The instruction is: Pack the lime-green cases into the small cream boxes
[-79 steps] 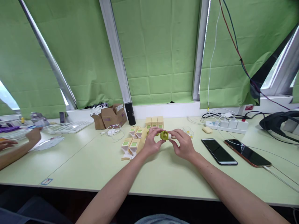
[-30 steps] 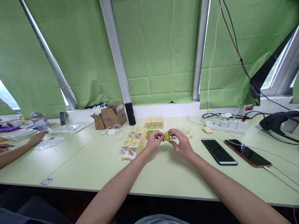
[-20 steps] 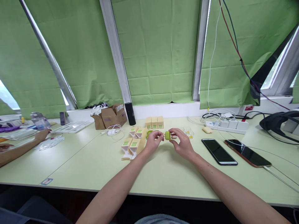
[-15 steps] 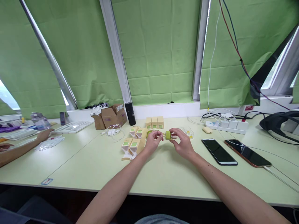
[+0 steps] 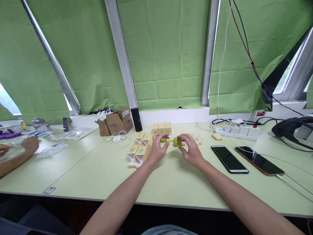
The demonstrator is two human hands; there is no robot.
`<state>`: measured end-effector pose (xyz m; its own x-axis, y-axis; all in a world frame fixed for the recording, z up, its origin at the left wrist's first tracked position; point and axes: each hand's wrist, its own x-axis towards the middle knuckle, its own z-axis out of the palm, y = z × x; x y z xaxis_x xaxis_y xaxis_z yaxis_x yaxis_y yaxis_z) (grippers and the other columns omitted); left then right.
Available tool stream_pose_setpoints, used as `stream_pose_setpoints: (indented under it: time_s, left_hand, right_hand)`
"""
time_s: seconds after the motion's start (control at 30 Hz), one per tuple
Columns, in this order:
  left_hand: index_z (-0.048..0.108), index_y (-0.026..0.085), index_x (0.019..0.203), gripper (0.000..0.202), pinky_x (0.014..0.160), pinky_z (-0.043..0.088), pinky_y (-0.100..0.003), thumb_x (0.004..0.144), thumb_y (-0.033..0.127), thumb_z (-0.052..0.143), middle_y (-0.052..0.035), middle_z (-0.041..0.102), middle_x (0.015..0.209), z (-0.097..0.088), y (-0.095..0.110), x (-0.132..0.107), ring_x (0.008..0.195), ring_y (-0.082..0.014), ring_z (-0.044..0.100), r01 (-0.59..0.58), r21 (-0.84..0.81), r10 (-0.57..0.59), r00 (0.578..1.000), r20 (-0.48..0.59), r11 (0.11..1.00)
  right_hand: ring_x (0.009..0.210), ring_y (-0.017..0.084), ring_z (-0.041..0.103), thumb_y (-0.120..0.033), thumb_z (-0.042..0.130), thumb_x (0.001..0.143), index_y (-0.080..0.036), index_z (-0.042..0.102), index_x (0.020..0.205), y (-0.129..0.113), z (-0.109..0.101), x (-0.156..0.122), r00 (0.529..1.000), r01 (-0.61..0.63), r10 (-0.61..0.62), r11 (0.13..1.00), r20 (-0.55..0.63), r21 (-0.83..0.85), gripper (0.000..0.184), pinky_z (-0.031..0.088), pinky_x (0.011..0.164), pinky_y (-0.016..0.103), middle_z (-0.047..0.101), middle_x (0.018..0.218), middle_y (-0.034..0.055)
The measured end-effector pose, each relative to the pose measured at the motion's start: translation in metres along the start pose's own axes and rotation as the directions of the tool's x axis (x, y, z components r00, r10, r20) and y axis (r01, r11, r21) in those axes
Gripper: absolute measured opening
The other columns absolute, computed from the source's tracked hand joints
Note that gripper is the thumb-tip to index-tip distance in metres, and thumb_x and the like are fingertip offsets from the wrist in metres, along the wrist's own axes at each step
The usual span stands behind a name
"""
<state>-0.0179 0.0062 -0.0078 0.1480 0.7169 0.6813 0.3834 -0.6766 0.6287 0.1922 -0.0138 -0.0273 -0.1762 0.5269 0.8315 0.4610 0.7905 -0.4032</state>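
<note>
My right hand [image 5: 192,148] pinches a small green hollow case [image 5: 177,141] between thumb and fingers, its open side turned left. My left hand [image 5: 158,148] is just to its left, thumb and fingers apart. A second green piece [image 5: 164,140] shows in the gap of the left hand; whether the fingers touch it I cannot tell. Small yellow bits [image 5: 170,140] lie between the two hands. Left of my left hand stand several small cartons [image 5: 141,151] with green labels. Behind the hands is a row of three closed cartons [image 5: 161,128]. A clear plastic tray [image 5: 197,138] with yellow bits sits beyond my right hand.
To the right lie two phones [image 5: 230,159], a power strip [image 5: 237,132] with cables and a black headset [image 5: 293,130]. At the back left are a cardboard box [image 5: 119,122] and a black cylinder [image 5: 136,119]. Another person's arm [image 5: 19,156] works at far left.
My left thumb and fingers have spread and drawn away from the green case. The case has turned, showing its hollow side. At far left, the other person's hand has moved left.
</note>
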Motion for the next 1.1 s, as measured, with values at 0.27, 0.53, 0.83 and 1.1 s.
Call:
stream_pose_setpoints:
  time_s: [0.27, 0.53, 0.83, 1.1]
  left_hand:
    - [0.059, 0.028, 0.138, 0.053, 0.116, 0.039, -0.057, 0.088, 0.023, 0.075, -0.0105, 0.060, 0.136, 0.004, 0.011, -0.006, 0.133, -0.0324, 0.043, -0.253, 0.111, 0.233, 0.957, 0.170, 0.961]
    - [0.063, 0.027, 0.133, 0.043, 0.112, 0.044, -0.054, 0.091, 0.021, 0.073, -0.0099, 0.063, 0.128, 0.005, 0.010, -0.005, 0.128, -0.0308, 0.047, -0.272, 0.131, 0.255, 0.958, 0.131, 0.953]
    - [0.062, 0.027, 0.135, 0.045, 0.110, 0.046, -0.054, 0.092, 0.019, 0.071, -0.0102, 0.065, 0.126, 0.003, 0.010, -0.005, 0.126, -0.0307, 0.049, -0.328, 0.132, 0.315, 0.942, 0.112, 0.935]
    - [0.062, 0.027, 0.136, 0.046, 0.110, 0.047, -0.056, 0.092, 0.018, 0.069, -0.0103, 0.066, 0.125, 0.003, 0.010, -0.005, 0.125, -0.0309, 0.050, -0.367, 0.157, 0.354, 0.929, 0.106, 0.917]
  right_hand:
    - [0.122, 0.031, 0.063, -0.009, 0.054, 0.093, -0.028, 0.048, 0.145, -0.004, -0.001, 0.001, 0.994, 0.101, -0.098, 0.993, 0.050, -0.064, 0.056, 0.062, 0.097, 0.053, 0.061, 0.133, 0.0137]
    - [0.130, 0.032, 0.060, -0.013, 0.052, 0.099, -0.025, 0.051, 0.137, -0.005, -0.005, 0.002, 0.975, 0.218, -0.211, 0.966, 0.063, -0.136, 0.039, 0.058, 0.103, 0.055, 0.061, 0.135, 0.0160]
    - [0.121, 0.031, 0.063, -0.012, 0.047, 0.102, -0.025, 0.058, 0.132, -0.010, -0.006, 0.004, 0.959, 0.279, -0.265, 0.940, 0.095, -0.198, 0.035, 0.060, 0.096, 0.052, 0.061, 0.132, 0.0173]
    - [0.119, 0.032, 0.062, -0.009, 0.044, 0.101, -0.024, 0.058, 0.134, -0.011, -0.003, 0.006, 0.953, 0.299, -0.283, 0.930, 0.106, -0.214, 0.038, 0.060, 0.092, 0.052, 0.060, 0.130, 0.0186]
